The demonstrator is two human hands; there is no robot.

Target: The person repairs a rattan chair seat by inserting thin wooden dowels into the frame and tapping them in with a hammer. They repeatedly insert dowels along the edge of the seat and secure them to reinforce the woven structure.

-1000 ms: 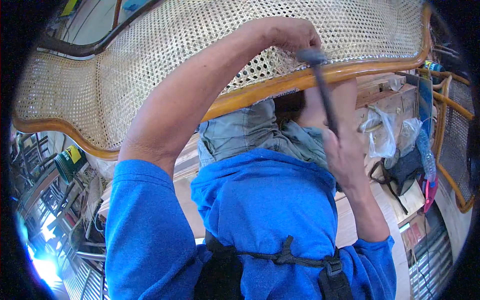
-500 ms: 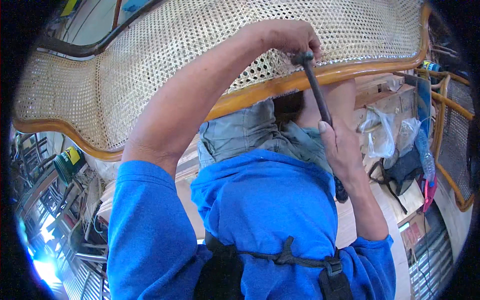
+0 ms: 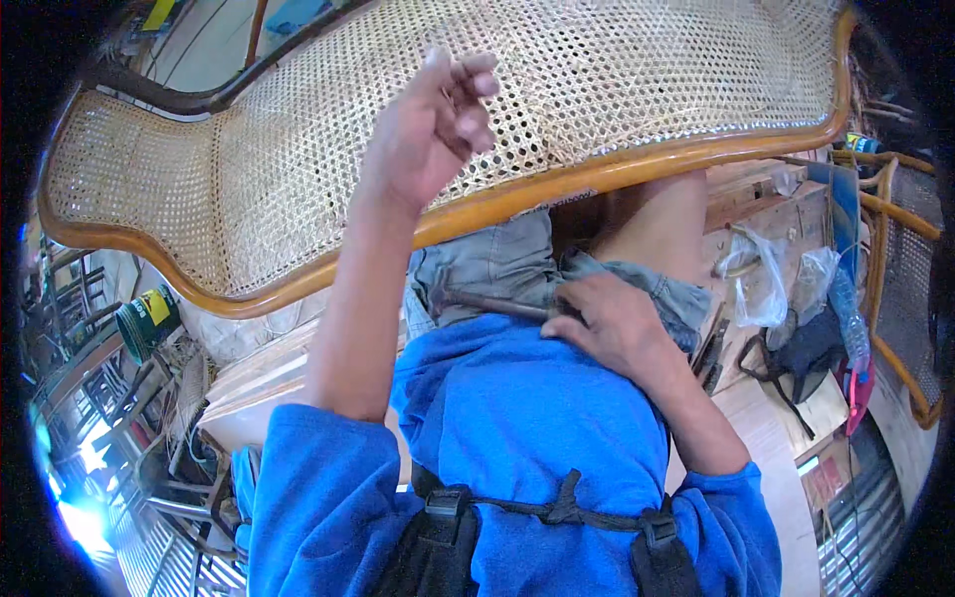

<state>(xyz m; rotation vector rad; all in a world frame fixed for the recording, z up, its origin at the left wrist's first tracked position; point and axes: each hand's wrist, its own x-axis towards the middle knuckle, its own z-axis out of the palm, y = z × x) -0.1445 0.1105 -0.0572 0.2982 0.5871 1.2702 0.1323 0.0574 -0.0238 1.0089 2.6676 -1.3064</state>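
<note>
Two bare hands observed. Left hand (image 3: pixel 443 129), upper centre of the frame, is raised over a pale woven-cane panel (image 3: pixel 696 75), fingers half-curled; whether they hold anything small, I cannot tell. Right hand (image 3: pixel 615 323), at centre, is wrapped around the handle of a slim dark hammer (image 3: pixel 492 302), whose head points left over grey-green cloth shorts (image 3: pixel 473 257). One glossy orange-brown curved frame rail (image 3: pixel 497 207) edges the panel. Clear plastic bag (image 3: pixel 768 289) noted right of centre.

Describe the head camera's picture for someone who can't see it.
A right hand holds a hammer low over grey shorts, while the left hand, fingers loosely curled, is raised over woven cane in a curved wooden frame.
</note>
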